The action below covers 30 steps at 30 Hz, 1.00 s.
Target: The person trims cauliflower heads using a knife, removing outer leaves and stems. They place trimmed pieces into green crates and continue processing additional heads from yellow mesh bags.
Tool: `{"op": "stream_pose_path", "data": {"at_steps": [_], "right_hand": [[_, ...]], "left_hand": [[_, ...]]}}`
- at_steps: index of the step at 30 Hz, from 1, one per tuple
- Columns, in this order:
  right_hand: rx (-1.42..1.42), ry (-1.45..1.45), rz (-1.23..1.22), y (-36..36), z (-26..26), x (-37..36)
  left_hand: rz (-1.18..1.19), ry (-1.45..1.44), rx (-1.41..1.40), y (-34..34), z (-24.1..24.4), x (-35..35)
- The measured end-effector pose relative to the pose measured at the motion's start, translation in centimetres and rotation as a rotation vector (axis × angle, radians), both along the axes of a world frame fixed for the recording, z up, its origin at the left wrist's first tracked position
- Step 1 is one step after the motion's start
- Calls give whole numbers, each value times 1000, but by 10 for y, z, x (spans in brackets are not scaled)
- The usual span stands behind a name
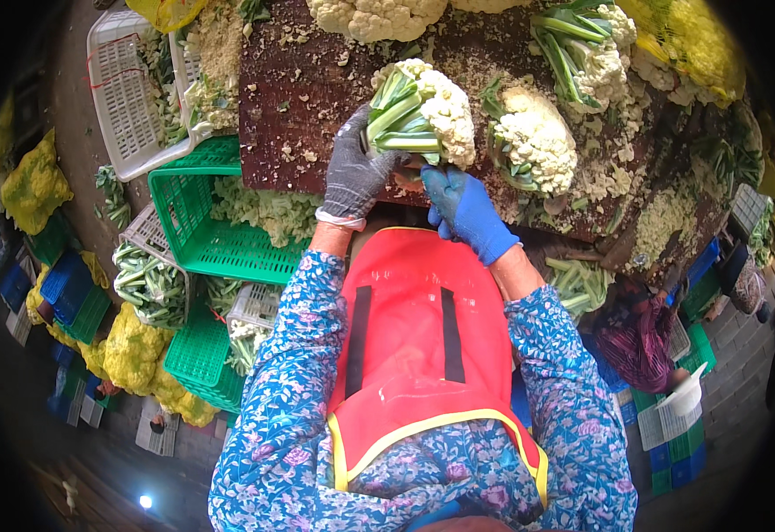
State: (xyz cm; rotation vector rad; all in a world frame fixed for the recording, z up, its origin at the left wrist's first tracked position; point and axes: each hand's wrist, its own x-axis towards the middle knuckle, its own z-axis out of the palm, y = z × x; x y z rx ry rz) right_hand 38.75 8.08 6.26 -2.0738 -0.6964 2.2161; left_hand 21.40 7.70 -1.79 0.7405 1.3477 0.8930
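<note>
A cauliflower [450, 110] with green leaf stalks is tilted on its side above the near edge of a dark red-brown board. My left hand [361, 166], in a grey glove, grips it at the stalk end. My right hand [464, 206], in a blue glove, is curled just below the head, close to the stalks; whatever lies inside its fingers is hidden. Another cauliflower [537, 139] lies on the board to the right, and a leafy one [583, 56] lies farther back.
Crumbs and florets litter the board [281, 120]. Left of it stand a green plastic crate [248, 263] with florets and a white crate [121, 86]. Yellow net sacks [700, 50] of cauliflower lie at back right. A person [640, 339] in a striped top is at the right.
</note>
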Motion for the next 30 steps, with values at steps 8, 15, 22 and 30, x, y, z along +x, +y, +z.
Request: {"op": "stream_pose_path", "data": {"at_steps": [8,15,22,30], "right_hand": [[-27,-93,124,5,6,8],[-43,-190,146,7,-12,7],[19,-160,208,4,-20,15],[-9,21,125,1,-14,42]], "left_hand": [[-47,159,199,-4,-9,12],[-294,627,407,11,12,15],[-380,653,376,23,14,20],[-194,-13,16,25,4,13]]}}
